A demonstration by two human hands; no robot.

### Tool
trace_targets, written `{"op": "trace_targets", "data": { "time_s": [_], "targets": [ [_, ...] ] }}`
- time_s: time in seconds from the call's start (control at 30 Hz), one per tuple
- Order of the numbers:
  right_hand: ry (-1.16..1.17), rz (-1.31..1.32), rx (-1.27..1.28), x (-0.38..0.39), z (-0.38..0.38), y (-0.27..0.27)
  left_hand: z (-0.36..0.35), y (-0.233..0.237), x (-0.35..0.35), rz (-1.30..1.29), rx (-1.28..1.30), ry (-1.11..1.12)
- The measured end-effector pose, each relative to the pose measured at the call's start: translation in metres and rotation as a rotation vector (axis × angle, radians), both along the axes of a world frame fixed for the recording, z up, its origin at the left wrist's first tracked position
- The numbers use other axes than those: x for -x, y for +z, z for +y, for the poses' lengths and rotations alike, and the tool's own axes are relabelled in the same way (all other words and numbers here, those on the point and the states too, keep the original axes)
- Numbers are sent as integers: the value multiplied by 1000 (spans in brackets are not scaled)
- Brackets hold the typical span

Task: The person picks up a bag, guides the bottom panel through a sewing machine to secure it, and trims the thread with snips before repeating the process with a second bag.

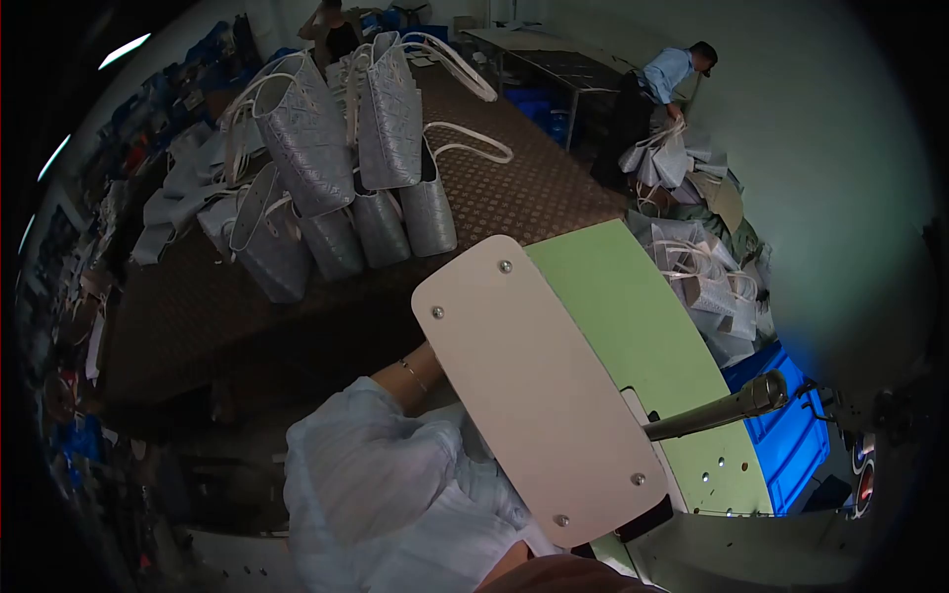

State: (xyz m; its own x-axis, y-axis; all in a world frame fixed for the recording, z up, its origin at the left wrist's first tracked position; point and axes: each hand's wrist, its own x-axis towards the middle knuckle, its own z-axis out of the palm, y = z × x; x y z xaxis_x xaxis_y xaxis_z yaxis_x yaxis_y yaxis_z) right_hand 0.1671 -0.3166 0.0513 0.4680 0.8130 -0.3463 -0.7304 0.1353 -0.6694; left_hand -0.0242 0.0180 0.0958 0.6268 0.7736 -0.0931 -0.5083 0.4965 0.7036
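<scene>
A flat beige plate [539, 395] with rounded ends and a metal stud near each corner fills the middle of the view. My left wrist [413, 374], wearing a thin bracelet, reaches from a pale sleeve [371, 465] to the plate's left edge. Beyond that edge the plate covers my left hand, so its fingers and anything in them are hidden. My right hand does not show. Below and to the right of the plate lies a light green work surface [633, 306], with a metal rod [722, 407] slanting over it.
Silver tote bags [306, 143] stand stacked on a brown patterned table [534, 148], with more pieces at its left. A person in a light blue shirt [667, 74] handles bags [662, 163] beside a pile at right. Another person [341, 35] is behind. A blue crate [791, 425] sits at right.
</scene>
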Motion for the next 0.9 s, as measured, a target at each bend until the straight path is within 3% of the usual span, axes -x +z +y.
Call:
{"op": "trace_targets", "data": {
  "time_s": [0.17,0.27,0.33,0.43,0.5,0.57,0.7,0.77,0.83,0.9],
  "targets": [
    [-37,133,-44,10,-11,34,-6,-27,10,129,-84,12],
    [2,92,-144,5,0,50,18,-14,25,237,-278,61],
    [54,-3,-238,2,5,60,48,9,49,359,-508,159],
    [-56,112,-87,-6,33,74,86,58,99,504,-658,387],
    [-35,-26,-87,-6,45,64,82,101,124,414,-300,672],
    [-22,-16,-135,-7,59,71,84,123,163,204,-261,640],
    [-5,-98,-210,-21,90,104,51,174,169,254,-469,634],
    [-20,-171,-224,-34,102,124,24,198,147,510,-916,224],
    [-34,-251,-243,-40,109,151,3,215,125,445,-1215,-328],
    [-68,-314,-312,-43,107,189,-25,244,83,623,-1660,-254]
  ]
}}
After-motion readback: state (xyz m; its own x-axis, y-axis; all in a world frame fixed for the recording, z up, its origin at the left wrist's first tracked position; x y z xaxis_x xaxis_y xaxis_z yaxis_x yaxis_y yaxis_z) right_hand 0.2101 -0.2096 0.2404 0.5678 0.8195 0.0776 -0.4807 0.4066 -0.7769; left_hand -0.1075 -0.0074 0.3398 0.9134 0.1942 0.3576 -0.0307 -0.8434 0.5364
